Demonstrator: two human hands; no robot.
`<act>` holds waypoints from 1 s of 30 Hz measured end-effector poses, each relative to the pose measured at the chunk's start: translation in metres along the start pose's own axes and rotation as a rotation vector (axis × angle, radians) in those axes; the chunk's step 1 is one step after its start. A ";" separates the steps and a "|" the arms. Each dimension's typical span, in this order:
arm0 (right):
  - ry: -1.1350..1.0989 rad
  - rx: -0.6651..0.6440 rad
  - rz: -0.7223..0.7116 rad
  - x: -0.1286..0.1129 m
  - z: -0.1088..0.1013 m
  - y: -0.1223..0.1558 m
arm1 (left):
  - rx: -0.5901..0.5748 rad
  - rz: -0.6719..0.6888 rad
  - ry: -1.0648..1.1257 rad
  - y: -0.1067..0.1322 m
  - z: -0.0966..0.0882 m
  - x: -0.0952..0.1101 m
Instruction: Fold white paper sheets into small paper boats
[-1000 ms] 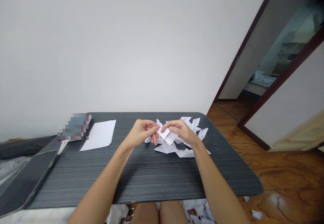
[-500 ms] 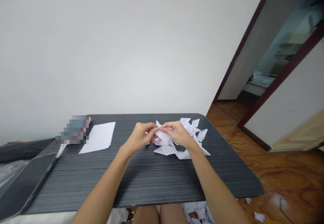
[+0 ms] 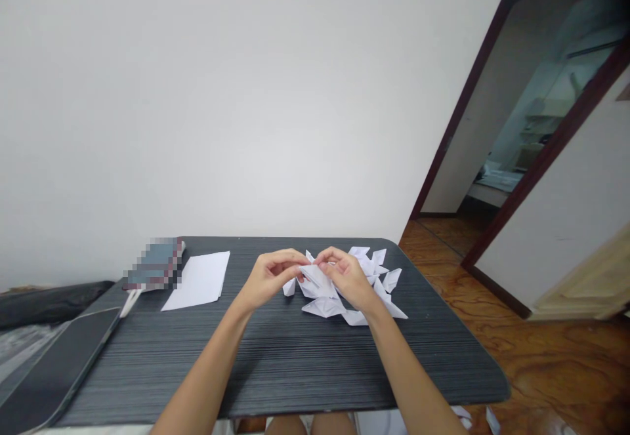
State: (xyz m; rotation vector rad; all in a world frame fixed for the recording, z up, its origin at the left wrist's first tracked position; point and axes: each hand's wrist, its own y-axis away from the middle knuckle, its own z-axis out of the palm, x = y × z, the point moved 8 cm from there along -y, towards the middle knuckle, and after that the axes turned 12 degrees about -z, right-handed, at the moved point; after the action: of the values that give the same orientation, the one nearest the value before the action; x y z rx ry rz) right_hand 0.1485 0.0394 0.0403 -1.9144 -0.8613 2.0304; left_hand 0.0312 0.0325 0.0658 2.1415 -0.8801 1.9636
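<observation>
Between my hands, over the dark table, is a small folded piece of white paper (image 3: 315,277). My left hand (image 3: 275,276) pinches its upper left part between thumb and fingers. From the other side my right hand (image 3: 343,276) grips it, thumb and fingertips close to those of the left. Below and behind lies a loose pile of folded white paper pieces (image 3: 325,306) with pointed ends. Some of the pile is hidden by my right hand and wrist, and the exact folds of the held piece are hard to make out.
A stack of flat white sheets (image 3: 197,281) lies left on the dark table (image 3: 275,363). Beside it is a blurred-out object (image 3: 157,264) with a white strap. A dark, flat panel (image 3: 59,369) sits at the left edge. Paper scraps (image 3: 492,420) lie on the floor at right.
My fingers have shifted slightly on the folded paper, and more of its surface now shows between my hands. The whole view has tilted a little, so the table sits lower.
</observation>
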 end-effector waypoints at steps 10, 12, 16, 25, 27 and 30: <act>-0.044 0.087 0.085 0.011 0.050 0.039 | 0.404 -0.134 0.023 0.060 -0.024 -0.016; -0.030 0.096 0.087 0.009 0.056 0.043 | 0.451 -0.179 0.039 0.068 -0.027 -0.022; -0.090 0.077 0.167 0.012 0.067 0.052 | 0.476 -0.200 0.039 0.075 -0.028 -0.027; -0.151 0.084 0.238 0.030 0.072 0.069 | 0.175 -0.161 -0.036 0.064 -0.001 -0.028; -0.163 0.063 0.246 0.038 0.073 0.072 | 0.124 -0.178 -0.049 0.062 0.003 -0.032; -0.140 0.055 0.261 0.049 0.069 0.076 | 0.082 -0.257 -0.099 0.061 0.003 -0.044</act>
State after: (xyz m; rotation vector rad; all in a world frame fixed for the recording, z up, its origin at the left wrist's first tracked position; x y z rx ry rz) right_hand 0.0935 -0.0137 -0.0437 -1.9623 -0.6027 2.3343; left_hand 0.0048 -0.0045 0.0052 2.2818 -0.5117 1.8107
